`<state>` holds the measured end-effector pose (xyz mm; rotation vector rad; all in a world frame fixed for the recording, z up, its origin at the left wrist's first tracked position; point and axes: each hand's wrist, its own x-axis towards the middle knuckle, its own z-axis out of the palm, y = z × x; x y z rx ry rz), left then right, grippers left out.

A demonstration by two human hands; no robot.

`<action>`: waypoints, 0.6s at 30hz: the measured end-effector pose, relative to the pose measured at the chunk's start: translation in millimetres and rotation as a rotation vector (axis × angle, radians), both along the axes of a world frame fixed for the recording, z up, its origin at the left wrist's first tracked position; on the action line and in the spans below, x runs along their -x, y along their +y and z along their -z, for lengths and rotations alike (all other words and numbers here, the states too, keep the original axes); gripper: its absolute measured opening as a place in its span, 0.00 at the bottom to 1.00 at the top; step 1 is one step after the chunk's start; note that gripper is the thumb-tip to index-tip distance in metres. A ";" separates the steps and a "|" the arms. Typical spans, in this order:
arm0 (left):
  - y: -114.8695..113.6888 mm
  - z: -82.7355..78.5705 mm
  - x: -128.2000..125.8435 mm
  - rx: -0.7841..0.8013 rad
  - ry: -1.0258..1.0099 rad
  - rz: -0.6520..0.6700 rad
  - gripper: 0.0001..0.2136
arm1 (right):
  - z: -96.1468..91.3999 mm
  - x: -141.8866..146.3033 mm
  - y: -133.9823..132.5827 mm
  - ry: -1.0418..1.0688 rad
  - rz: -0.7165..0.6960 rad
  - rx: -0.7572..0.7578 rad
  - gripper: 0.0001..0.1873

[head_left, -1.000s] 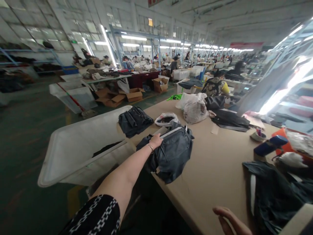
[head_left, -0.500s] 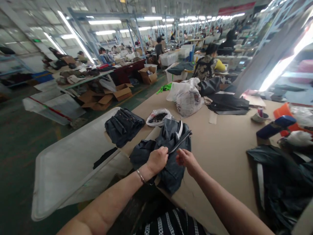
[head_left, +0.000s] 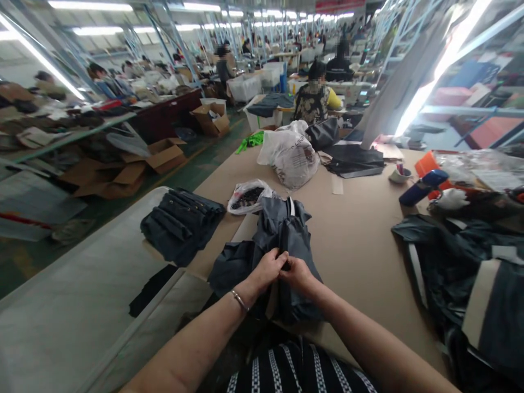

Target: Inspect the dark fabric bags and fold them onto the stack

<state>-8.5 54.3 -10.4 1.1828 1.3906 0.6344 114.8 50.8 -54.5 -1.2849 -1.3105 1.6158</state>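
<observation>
Head view: taking the spot where the fingertips meet as the centre of the dial, with 12 pointing away from the person, the left hand (head_left: pixel 266 271) and the right hand (head_left: pixel 299 275) are almost touching, fingertips to fingertips. Each appears closed in a narrow pinch on the dark garment (head_left: pixel 298 240), though the fingers hide just how much cloth lies between them.

The garment is on the table (head_left: pixel 360 240), right under the grip. Its main part has its long axis running roughly from 12 to 6, slipping a little towards 5 at the near edge, and a bunched lobe bulges out at 9. A darker fold leads from the fingertips towards 12, where a white strip (head_left: pixel 292 206) shows near the far end. Neither hand is clearly nearer: the left comes in from 7, the right from 4 to 5, and they meet on this fold.

Around that centre, a small bag (head_left: pixel 248 199) of dark bits sits at 11, just beyond the garment, a folded stack (head_left: pixel 180 224) at 10, and a big plastic bag (head_left: pixel 297 164) at 12. A blue bottle (head_left: pixel 423 187) lies at 2, another dark heap (head_left: pixel 434 251) at 3, and a pale bin (head_left: pixel 85 273) between 8 and 9.
</observation>
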 end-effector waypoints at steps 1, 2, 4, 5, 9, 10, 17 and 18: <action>3.3 0.5 4.8 0.072 -0.080 -0.040 0.11 | -4.2 2.2 -4.0 0.007 -0.025 0.015 0.12; 5.9 0.2 10.0 0.141 -0.155 -0.071 0.10 | -8.0 1.9 -7.1 0.012 -0.044 0.029 0.13; 6.9 -5.3 19.2 0.294 -0.306 -0.099 0.11 | -13.7 -7.9 -8.8 0.007 -0.055 0.048 0.12; 4.4 -11.3 21.8 0.372 -0.392 -0.094 0.12 | -15.1 -17.5 -7.2 -0.017 -0.037 0.034 0.11; -26.8 -52.5 12.7 0.494 -0.924 0.110 0.16 | -13.5 -73.7 10.0 -0.461 0.063 -0.273 0.23; -36.0 -62.9 7.5 0.523 -1.016 0.212 0.16 | -13.5 -87.2 14.3 -0.597 0.066 -0.351 0.22; -11.3 -62.0 16.3 0.451 -0.821 0.149 0.16 | -65.2 -105.3 -2.1 -0.845 0.067 -0.572 0.18; 1.5 -58.0 24.0 0.413 -0.775 0.091 0.15 | -78.5 -99.9 -12.5 -0.715 0.073 -0.513 0.21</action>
